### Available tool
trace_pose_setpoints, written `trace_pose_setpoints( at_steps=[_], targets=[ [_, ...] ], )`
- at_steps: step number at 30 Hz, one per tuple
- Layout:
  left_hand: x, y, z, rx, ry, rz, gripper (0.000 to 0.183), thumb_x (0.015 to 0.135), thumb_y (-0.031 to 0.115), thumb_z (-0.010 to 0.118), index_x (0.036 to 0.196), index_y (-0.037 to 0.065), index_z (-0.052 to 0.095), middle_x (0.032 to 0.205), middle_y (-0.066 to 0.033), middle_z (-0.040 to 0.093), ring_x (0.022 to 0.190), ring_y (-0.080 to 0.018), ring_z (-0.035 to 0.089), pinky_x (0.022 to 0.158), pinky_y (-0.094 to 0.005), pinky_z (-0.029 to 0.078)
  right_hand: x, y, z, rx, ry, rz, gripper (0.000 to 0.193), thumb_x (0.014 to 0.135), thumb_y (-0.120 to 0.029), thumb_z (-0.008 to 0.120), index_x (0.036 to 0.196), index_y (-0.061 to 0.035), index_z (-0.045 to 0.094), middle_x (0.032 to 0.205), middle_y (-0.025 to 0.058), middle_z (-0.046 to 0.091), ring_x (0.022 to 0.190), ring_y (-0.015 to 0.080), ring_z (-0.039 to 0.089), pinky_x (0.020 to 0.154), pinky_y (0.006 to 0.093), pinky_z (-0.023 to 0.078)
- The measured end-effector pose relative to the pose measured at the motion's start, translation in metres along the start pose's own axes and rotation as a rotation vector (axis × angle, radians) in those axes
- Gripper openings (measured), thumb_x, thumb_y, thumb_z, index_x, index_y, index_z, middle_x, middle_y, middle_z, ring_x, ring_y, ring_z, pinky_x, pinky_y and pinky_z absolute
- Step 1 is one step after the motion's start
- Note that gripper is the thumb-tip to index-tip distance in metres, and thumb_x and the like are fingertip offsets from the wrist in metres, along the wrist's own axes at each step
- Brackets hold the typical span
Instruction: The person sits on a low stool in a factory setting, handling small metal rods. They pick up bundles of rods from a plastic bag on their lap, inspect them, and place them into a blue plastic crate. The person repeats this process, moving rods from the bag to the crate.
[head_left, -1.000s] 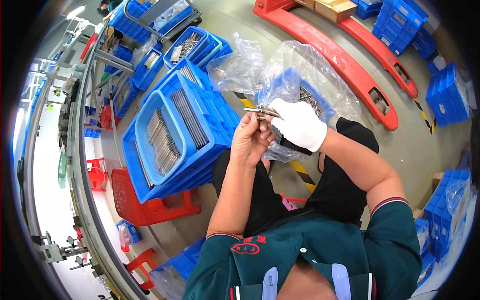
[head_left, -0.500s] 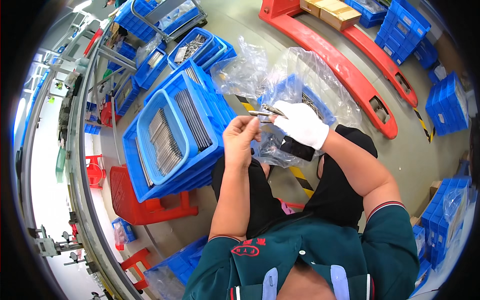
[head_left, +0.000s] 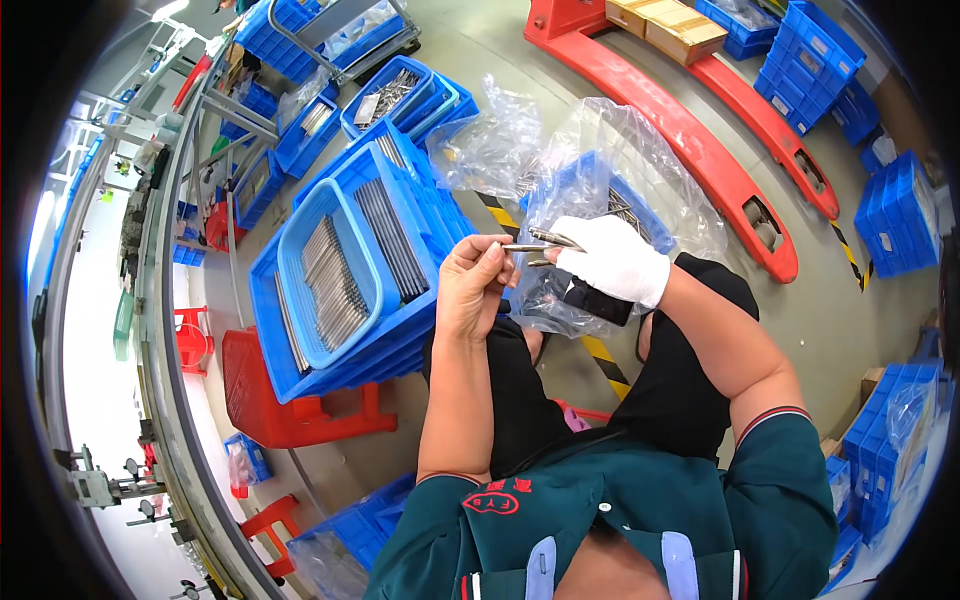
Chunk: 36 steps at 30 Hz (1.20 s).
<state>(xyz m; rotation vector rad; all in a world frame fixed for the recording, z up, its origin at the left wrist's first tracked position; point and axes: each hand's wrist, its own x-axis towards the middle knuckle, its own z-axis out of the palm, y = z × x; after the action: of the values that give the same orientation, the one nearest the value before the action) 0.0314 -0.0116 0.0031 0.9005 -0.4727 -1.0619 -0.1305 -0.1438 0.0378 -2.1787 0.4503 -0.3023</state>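
Observation:
My bare left hand (head_left: 474,280) is closed, its thumb and fingers pinching the tip of a slim metal rod (head_left: 527,248). My right hand (head_left: 615,262) wears a white glove and is closed round several short metal rods (head_left: 552,238), whose ends stick out toward my left hand. The pinched rod still reaches the gloved fingers. To the left, a light blue basket (head_left: 372,318) with a row of metal rods (head_left: 335,280) sits on a stack of blue crates (head_left: 430,310). Longer grey rods (head_left: 388,240) lie beside it in the top crate.
Beyond my right hand, a blue crate (head_left: 650,205) of metal parts lies partly under clear plastic sheeting (head_left: 690,180). A red pallet jack (head_left: 660,110) stretches across the far right. A red stool (head_left: 250,390) stands beside the crate stack. Another light blue basket (head_left: 350,128) holds loose metal parts.
My left hand has closed on the end of one rod, its fingers now meeting it. My right hand has shifted slightly right and down with the rods.

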Motion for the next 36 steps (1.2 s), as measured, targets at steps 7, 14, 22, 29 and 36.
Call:
trace_pose_setpoints(
  at_steps=[7,14,22,29,36],
  targets=[
    [0.0,0.001,-0.006,0.21,-0.003,0.004,0.018,0.082,0.004,0.067,0.096,-0.006,0.062,0.074,-0.0089,0.063,0.06,-0.0128,0.059,0.058,-0.0253,0.049,-0.006,0.003,0.004,-0.028,0.055,-0.03,0.02,0.087,-0.027,0.056,0.085,-0.0066,0.057,0.066,0.0151,0.057,0.065,0.0346,0.058,0.057,0.0399,0.044],
    [-0.002,-0.003,-0.005,0.171,-0.022,-0.014,0.018,0.082,0.005,0.067,0.097,-0.005,0.062,0.074,-0.0093,0.064,0.061,-0.0128,0.06,0.059,-0.0244,0.05,-0.004,0.004,0.008,0.061,0.003,0.055,0.025,0.088,-0.029,0.054,0.086,-0.0045,0.057,0.065,0.0147,0.057,0.059,0.0297,0.058,0.054,0.0372,0.044],
    [-0.001,0.004,-0.008,0.301,0.183,0.174,0.016,0.085,0.01,0.066,0.093,-0.004,0.062,0.072,-0.0067,0.062,0.058,-0.0105,0.055,0.055,-0.0213,0.045,0.002,0.023,0.004,0.33,-0.004,0.122,0.033,0.089,-0.036,0.055,0.087,-0.0026,0.059,0.062,0.0042,0.052,0.052,0.0106,0.052,0.046,0.0286,0.042],
    [-0.001,0.003,0.002,0.203,0.097,0.057,0.018,0.086,0.014,0.065,0.092,-0.003,0.062,0.072,-0.0044,0.06,0.062,-0.0106,0.054,0.059,-0.0237,0.045,0.001,0.009,0.006,0.613,-0.354,0.309,0.041,0.091,-0.042,0.052,0.078,-0.0039,0.06,0.064,0.0003,0.051,0.057,0.008,0.043,0.053,0.025,0.037],
    [-0.006,0.002,0.003,0.169,-0.041,-0.059,0.017,0.082,0.011,0.069,0.092,-0.002,0.064,0.078,-0.0044,0.063,0.067,-0.009,0.054,0.063,-0.022,0.043,0.004,0.01,0.013,0.435,-0.375,0.31,0.046,0.091,-0.045,0.051,0.086,-0.001,0.062,0.066,0.0092,0.057,0.061,0.0162,0.05,0.058,0.0316,0.042]
  ],
)
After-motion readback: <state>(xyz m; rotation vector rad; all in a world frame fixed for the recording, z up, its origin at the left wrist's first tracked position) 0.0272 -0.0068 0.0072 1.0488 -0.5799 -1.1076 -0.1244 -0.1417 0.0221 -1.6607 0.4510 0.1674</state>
